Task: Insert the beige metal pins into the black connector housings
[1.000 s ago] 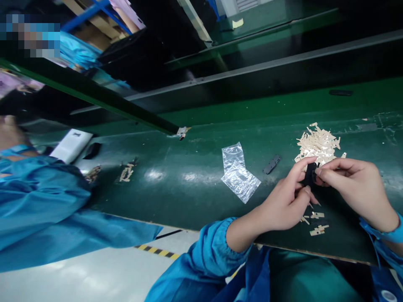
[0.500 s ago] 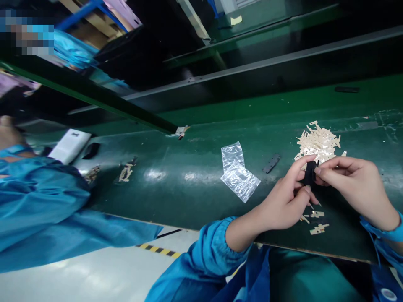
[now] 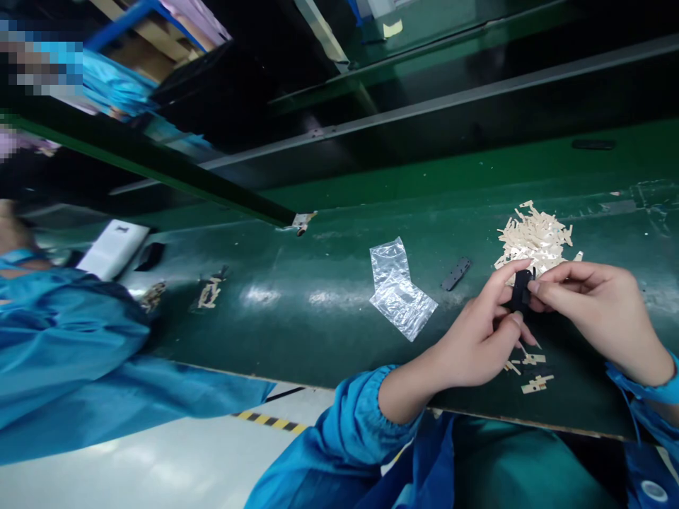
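Observation:
A small black part (image 3: 519, 291) is held between both hands near the bench's front right. My left hand (image 3: 485, 332) grips it from the left, with finger and thumb closed on its ends. My right hand (image 3: 594, 300) pinches at its right side; whether those fingertips hold a separate piece is hidden. Just beyond my hands lies a heap of thin cream-coloured pieces (image 3: 535, 237). Several more cream pieces (image 3: 537, 384) lie nearer the bench's front edge, below my fingers. Left of the heap rests a dark flat part (image 3: 456, 274).
Two clear plastic bags (image 3: 404, 300) lie on the green bench (image 3: 297, 268). A black strip (image 3: 593, 145) is at the back right. On the left are a blue-sleeved person (image 3: 68, 339), a white box (image 3: 114, 249) and a small bundle of pieces (image 3: 210, 291). A green post slants above the bench.
The view has shifted slightly. Both hands keep nearly the same pose around the black part, and nothing has visibly been picked up or let go.

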The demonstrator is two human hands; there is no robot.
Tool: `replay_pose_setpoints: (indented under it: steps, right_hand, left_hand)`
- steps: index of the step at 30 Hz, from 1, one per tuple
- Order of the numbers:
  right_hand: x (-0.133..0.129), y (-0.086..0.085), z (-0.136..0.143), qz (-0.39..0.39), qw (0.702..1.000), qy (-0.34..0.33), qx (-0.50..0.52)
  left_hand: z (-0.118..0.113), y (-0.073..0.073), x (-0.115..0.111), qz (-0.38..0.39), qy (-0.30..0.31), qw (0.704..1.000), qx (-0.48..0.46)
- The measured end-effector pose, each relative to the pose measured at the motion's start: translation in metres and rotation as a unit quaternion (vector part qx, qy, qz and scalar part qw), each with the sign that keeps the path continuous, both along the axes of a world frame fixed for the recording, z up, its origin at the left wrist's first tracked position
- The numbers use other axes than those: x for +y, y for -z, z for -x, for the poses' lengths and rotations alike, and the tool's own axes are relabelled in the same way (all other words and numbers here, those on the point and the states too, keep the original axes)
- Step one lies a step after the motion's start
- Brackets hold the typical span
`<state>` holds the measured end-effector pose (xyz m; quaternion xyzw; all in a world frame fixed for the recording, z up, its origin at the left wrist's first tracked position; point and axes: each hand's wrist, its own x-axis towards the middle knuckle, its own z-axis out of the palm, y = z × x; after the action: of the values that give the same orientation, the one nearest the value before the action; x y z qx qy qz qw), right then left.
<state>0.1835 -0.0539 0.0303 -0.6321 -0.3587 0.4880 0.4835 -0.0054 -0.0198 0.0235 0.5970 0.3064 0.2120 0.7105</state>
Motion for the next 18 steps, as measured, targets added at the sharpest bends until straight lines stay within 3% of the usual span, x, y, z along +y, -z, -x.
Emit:
replay_pose_setpoints:
  steps: [7,18]
  right_hand:
    - [0.0033,0.0041,-0.0061,0.036,0.994,-0.052,0.09]
    - [0.0077,0.0013,-0.0053,0.097,0.979,-0.078,0.162]
  left_hand:
    - [-0.0004,-0.0022,0.0029,0.06,0.011,0.998,-0.019]
    - [0.0003,-0.0067,0.0014,0.031,0.004,1.0,-0.004]
